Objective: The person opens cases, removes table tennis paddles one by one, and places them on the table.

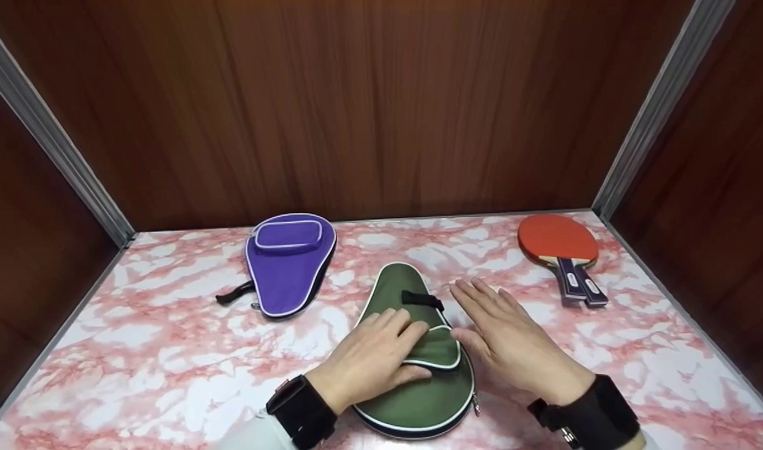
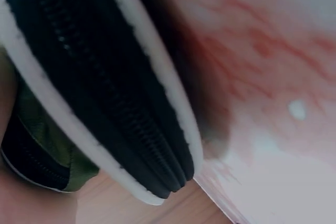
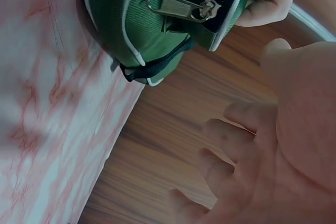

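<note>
A green table tennis bat case (image 1: 419,400) with white piping lies on the table, its narrow end pointing away. My left hand (image 1: 375,353) is over its raised pocket (image 1: 439,349), fingers curled across the top and thumb along the near side, gripping it. Just right of the case, my right hand (image 1: 513,340) is held with fingers extended and holds nothing. The right wrist view shows a metal zipper pull (image 3: 176,7) on the pocket, close to that hand's palm. In the left wrist view, the case's dark zipped side (image 2: 100,82) fills much of the picture.
A purple bat case (image 1: 288,269) with a black strap (image 1: 236,292) lies at the back left. Two overlapping table tennis bats, the upper one with red rubber (image 1: 558,237), lie at the back right. Wood-grain panels (image 1: 381,112) enclose the marbled table (image 1: 187,362).
</note>
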The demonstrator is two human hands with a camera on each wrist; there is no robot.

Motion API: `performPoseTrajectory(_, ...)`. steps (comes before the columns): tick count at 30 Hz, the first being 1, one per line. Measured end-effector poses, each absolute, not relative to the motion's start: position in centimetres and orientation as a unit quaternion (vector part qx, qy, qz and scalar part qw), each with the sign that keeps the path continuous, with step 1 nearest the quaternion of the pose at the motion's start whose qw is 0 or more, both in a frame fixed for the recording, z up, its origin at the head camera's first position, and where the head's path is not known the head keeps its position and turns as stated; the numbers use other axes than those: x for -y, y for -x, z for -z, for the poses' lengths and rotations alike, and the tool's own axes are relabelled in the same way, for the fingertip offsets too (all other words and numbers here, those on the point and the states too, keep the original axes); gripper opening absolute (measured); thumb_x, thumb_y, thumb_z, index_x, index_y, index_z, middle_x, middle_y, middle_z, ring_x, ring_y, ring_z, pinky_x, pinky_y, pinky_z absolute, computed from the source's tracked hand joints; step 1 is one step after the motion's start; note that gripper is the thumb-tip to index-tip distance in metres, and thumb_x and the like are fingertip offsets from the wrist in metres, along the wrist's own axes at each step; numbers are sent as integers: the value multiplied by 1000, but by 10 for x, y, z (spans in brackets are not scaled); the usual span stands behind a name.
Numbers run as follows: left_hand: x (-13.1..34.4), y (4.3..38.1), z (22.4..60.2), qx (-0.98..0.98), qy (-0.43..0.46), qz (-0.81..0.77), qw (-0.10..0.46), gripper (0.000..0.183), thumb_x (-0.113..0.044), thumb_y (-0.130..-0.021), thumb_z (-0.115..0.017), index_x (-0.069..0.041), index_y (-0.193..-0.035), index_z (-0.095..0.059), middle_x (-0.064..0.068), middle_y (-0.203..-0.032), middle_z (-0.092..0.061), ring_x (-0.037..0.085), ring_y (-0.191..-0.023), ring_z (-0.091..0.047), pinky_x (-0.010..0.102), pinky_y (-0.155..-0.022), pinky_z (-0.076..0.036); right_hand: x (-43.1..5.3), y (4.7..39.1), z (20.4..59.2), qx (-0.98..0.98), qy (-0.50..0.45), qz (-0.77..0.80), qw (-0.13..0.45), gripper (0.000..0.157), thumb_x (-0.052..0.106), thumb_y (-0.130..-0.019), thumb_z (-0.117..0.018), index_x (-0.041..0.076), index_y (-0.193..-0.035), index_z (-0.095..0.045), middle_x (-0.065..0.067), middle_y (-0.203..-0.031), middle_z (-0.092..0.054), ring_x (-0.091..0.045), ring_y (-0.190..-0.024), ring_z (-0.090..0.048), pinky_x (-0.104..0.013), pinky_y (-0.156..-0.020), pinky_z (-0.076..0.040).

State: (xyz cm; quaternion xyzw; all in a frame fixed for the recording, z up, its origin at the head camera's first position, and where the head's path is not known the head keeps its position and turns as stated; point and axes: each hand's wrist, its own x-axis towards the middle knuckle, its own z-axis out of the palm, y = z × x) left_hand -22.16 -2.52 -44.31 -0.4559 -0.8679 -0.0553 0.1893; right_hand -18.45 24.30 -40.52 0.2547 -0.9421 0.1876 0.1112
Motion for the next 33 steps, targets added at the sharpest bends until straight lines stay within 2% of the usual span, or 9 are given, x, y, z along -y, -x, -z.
performPoseTrajectory(4, 28, 218, 440, 880, 443, 85, 148, 74, -69, -103, -63, -12, -150, -62, 3, -120, -58, 21, -105, -60, 39, -92, -54, -242, 183, 406, 943, -258, -183, 103, 71, 44, -113, -61, 2, -168, -43, -16, -172, -43, -41, -162, -33, -70, -127, -25)
performPoseTrajectory(8, 35, 220, 433, 890, 412, 159, 110, 70, -63, -109, -55, -14, -159, -58, 7, -137, -60, 25, -121, -63, 46, -106, -53, -240, 181, 407, 945, -256, -182, 90, 74, 48, -112, -60, 3, -168, -43, -16, -172, -43, -41, -162, -32, -71, -126, -25)
performPoseTrajectory(12, 49, 233, 429, 905, 352, 192, 144, 62, -52, -113, -54, -12, -160, -56, 15, -158, -54, 36, -143, -55, 59, -122, -40, -236, 180, 409, 945, -259, -183, 79, 76, 51, -111, -60, 5, -169, -42, -15, -173, -42, -41, -163, -31, -69, -128, -24)
performPoseTrajectory(15, 62, 243, 428, 921, 295, 182, 176, 59, -46, -115, -55, -9, -162, -53, 20, -167, -46, 42, -153, -45, 65, -127, -30, -230, 178, 412, 944, -269, -179, 69, 78, 53, -111, -59, 6, -170, -41, -14, -174, -41, -41, -163, -31, -68, -128, -24)
performPoseTrajectory(20, 77, 260, 435, 940, 231, 149, 204, 57, -37, -115, -57, -4, -161, -53, 23, -173, -37, 48, -159, -34, 68, -127, -26, -219, 176, 420, 937, -294, -184, 47, 82, 60, -110, -56, 8, -171, -39, -14, -176, -38, -40, -163, -31, -66, -128, -26)
performPoseTrajectory(25, 90, 270, 446, 964, 171, 131, 158, 62, -36, -114, -59, -1, -164, -48, 24, -177, -30, 53, -161, -27, 76, -125, -21, -211, 174, 425, 930, -314, -191, 30, 82, 62, -108, -58, 16, -173, -38, -11, -178, -35, -37, -164, -31, -62, -128, -30)
performPoseTrajectory(29, 98, 272, 447, 977, 137, 112, 118, 57, -27, -114, -59, 1, -162, -49, 27, -172, -38, 57, -156, -35, 81, -119, -28, -210, 173, 427, 928, -317, -195, 26, 78, 60, -108, -60, 22, -173, -39, -11, -178, -34, -38, -163, -32, -61, -125, -35)
performPoseTrajectory(33, 108, 274, 446, 984, 123, 95, 89, 48, -9, -111, -52, 4, -157, -53, 30, -163, -49, 59, -146, -46, 82, -112, -38, -209, 173, 428, 929, -312, -199, 18, 77, 60, -108, -59, 23, -173, -40, -12, -177, -35, -41, -161, -36, -63, -121, -40)
